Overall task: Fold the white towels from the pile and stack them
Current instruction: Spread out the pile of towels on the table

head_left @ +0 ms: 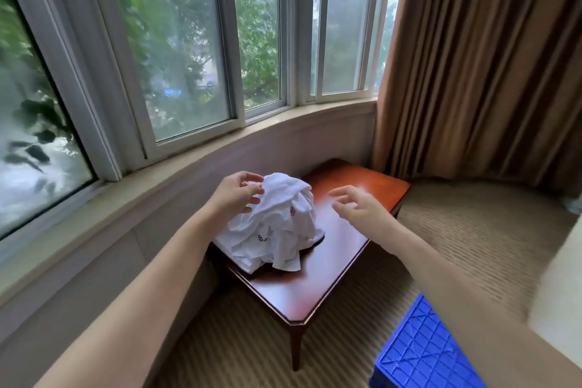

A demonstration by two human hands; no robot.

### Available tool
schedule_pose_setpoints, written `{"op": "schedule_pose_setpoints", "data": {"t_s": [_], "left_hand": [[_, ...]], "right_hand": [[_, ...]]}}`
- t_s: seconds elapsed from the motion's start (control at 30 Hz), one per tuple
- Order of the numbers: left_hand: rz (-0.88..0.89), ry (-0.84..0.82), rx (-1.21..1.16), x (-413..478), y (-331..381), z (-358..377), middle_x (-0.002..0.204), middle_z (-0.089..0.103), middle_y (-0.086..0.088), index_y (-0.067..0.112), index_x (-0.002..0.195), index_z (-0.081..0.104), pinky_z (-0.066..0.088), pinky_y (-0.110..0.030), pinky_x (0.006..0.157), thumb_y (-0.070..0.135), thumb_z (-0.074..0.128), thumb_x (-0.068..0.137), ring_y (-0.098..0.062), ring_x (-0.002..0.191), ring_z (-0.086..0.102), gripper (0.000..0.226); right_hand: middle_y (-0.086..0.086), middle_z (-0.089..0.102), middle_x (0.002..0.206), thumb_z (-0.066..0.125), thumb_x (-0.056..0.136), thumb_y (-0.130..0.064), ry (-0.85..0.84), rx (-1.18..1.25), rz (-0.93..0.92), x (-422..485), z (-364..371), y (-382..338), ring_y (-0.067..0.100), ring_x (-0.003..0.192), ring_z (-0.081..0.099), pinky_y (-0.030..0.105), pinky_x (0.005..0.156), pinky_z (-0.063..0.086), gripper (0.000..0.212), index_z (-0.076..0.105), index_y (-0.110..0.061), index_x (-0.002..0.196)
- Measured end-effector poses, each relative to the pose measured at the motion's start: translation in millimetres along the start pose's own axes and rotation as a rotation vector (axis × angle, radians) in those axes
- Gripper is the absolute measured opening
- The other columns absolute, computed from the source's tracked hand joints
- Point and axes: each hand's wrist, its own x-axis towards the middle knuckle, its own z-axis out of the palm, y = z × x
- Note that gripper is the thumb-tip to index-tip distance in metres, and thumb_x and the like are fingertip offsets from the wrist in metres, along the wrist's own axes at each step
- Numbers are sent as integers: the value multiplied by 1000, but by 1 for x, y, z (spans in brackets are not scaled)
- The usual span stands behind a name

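A crumpled pile of white towels sits on the left half of a low wooden table. The cloth is thin and soft, bunched into a rounded heap with loose folds and a hanging corner at the front. Small red stitched marks show on two of the layers. One edge of the pile reaches the table's left rim.

The left hand is at the top-left of the heap, fingers curled and touching the cloth; whether they actually pinch it cannot be told. The right hand hovers above bare wood just right of the pile, fingers spread and relaxed, holding nothing.

The table top is glossy reddish-brown with a darker moulded edge and clipped corners, standing on slim dark legs. Under it lies beige carpet with a fine ribbed weave. Behind, a curved bay window in pale frames looks onto green trees, above a smooth stone-coloured sill. Heavy brown curtain hangs in deep pleats at the right. A blue plastic crate with a latticed surface stands on the floor at the near right.
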Motion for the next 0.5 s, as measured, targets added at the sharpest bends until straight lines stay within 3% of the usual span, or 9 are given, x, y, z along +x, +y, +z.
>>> {"op": "schedule_pose_setpoints", "data": {"t_s": [0.17, 0.5], "left_hand": [[8, -88, 55, 60, 3, 50, 91, 65, -1, 19, 101, 61, 48, -19, 61, 12, 54, 95, -8, 70, 60, 11], [24, -52, 82, 189, 38, 127, 92, 62, -4, 11, 112, 58, 46, -17, 56, 12, 53, 96, -7, 67, 60, 16]], "right_hand": [[0, 59, 103, 51, 95, -17, 50, -25, 47, 44, -41, 36, 15, 92, 53, 28, 81, 42, 21, 58, -21, 115], [-8, 59, 89, 55, 94, -14, 65, -68, -23, 174, -136, 103, 5, 79, 53, 16, 69, 40, 17, 58, -26, 106]]}}
